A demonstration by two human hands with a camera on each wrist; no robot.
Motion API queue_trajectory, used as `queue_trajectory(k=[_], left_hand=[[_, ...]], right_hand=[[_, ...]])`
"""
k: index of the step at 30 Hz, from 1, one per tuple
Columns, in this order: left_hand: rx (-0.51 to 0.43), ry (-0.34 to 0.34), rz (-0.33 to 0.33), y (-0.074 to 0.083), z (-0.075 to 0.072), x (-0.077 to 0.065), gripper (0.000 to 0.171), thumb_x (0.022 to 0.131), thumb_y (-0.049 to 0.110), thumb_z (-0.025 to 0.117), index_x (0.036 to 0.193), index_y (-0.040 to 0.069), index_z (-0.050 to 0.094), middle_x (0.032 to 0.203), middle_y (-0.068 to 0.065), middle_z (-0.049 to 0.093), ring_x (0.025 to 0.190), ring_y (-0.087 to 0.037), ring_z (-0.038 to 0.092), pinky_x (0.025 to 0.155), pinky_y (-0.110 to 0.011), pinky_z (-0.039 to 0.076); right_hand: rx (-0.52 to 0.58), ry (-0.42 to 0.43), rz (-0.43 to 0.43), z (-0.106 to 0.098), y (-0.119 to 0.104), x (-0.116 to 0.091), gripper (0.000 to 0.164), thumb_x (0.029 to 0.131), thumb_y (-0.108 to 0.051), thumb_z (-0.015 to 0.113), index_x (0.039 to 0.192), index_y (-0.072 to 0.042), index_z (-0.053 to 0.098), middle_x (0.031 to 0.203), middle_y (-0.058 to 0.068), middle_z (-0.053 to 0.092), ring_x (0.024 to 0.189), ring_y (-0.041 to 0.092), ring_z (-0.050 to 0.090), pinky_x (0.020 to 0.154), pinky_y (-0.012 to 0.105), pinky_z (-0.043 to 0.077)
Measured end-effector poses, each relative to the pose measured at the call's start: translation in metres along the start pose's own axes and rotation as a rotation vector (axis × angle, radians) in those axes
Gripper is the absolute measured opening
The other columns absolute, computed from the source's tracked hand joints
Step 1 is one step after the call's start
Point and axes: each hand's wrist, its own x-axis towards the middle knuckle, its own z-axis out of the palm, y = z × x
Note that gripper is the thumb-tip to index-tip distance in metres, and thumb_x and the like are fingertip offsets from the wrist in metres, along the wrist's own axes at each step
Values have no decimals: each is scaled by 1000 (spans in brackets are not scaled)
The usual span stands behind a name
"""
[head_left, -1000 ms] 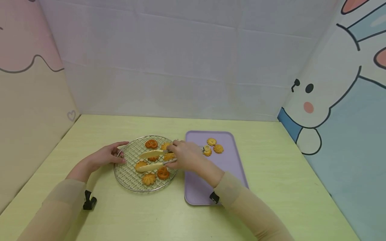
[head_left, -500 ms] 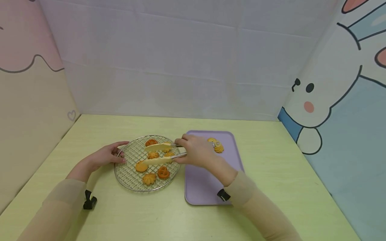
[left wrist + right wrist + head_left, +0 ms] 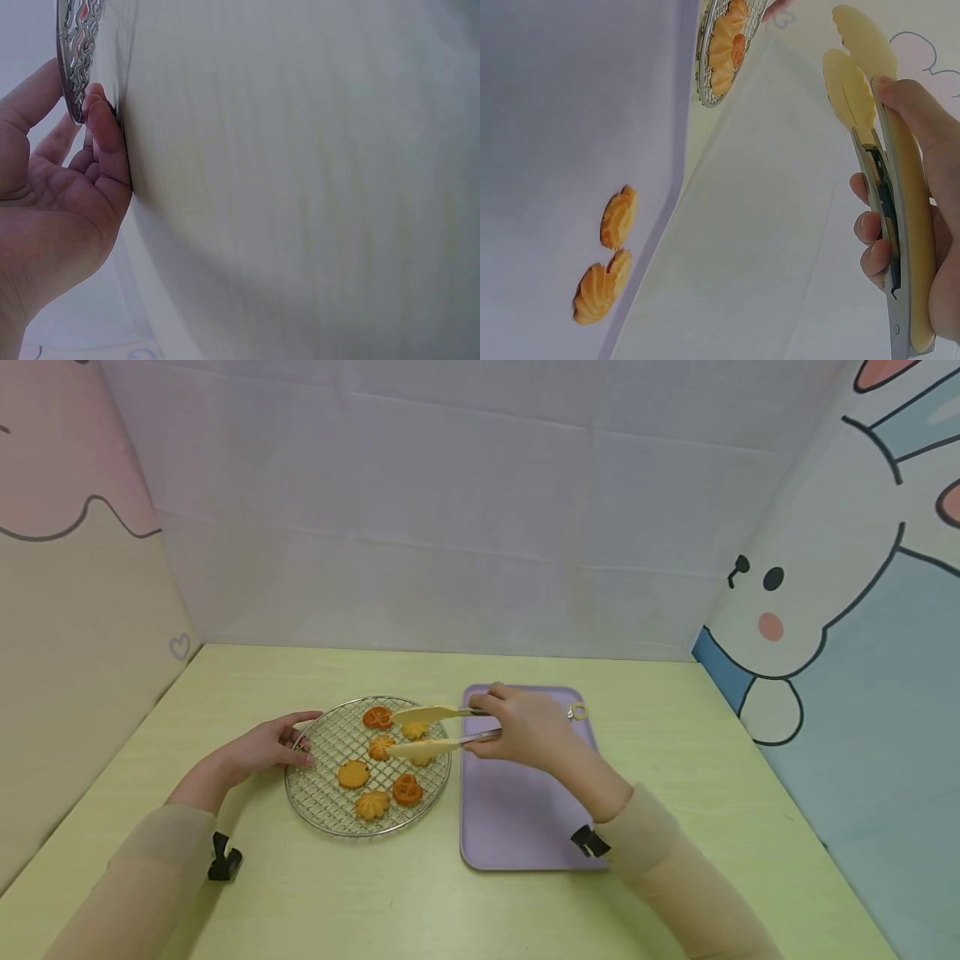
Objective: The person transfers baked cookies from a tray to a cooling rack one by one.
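My left hand grips the left rim of a round wire rack, thumb above and fingers under it in the left wrist view. On the rack lie several cookies: pretzel-shaped ones, a round one and ridged ones. My right hand holds a pair of tongs with cream tips over the rack's right side. Those tips are spread, and nothing shows between them. Beneath the right hand is a purple tray. Its cookies appear in the right wrist view; in the head view the hand hides them.
The pale wooden table carries both rack and tray, with a narrow gap between them. A white wall stands behind, and printed panels flank the sides.
My right hand has moved right with the tongs, from the rack's middle toward the tray, and now covers the tray's cookies. The left hand and rack have stayed put.
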Motion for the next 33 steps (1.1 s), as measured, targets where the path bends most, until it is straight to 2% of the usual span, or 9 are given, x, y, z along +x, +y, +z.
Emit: queue_trajectory(k=[6,11,18,23,33], left_hand=[[-1,3,3,0,-1,0,84,74,22,71,142,15,22,95,-11,45,85,-20,43,75,-28,36],[-2,8,-7,-1,0,1,83,74,22,72,141,17,23,95,-10,45,85,-20,43,75,-28,36],[6,4,0,-1,0,0,83,75,22,71,141,15,22,96,-10,44,85,-19,42,74,-28,37],[3,5,0,0,0,-1,83,75,22,71,141,15,22,96,-11,45,85,-19,42,73,-27,37],[13,-1,9,3,-1,-2,83,75,22,71,141,14,22,95,-11,45,86,-19,43,75,-26,36]], right_hand=[[-23,97,-36,-8,10,-10,47,67,-55,65,101,-23,64,84,-7,59,56,6,51,40,20,31],[-26,151,-59,-12,18,-17,44,66,-53,66,97,-22,65,81,-8,59,55,6,51,44,24,37],[-22,171,-33,-18,29,-31,42,66,-51,67,95,-22,64,79,-8,57,56,6,50,42,24,35],[-26,188,-16,-22,40,-42,47,63,-54,69,95,-22,64,80,-9,56,58,7,51,43,25,36],[-40,218,-38,-25,63,-62,44,63,-50,69,95,-20,63,80,-8,56,57,7,52,42,25,37]])
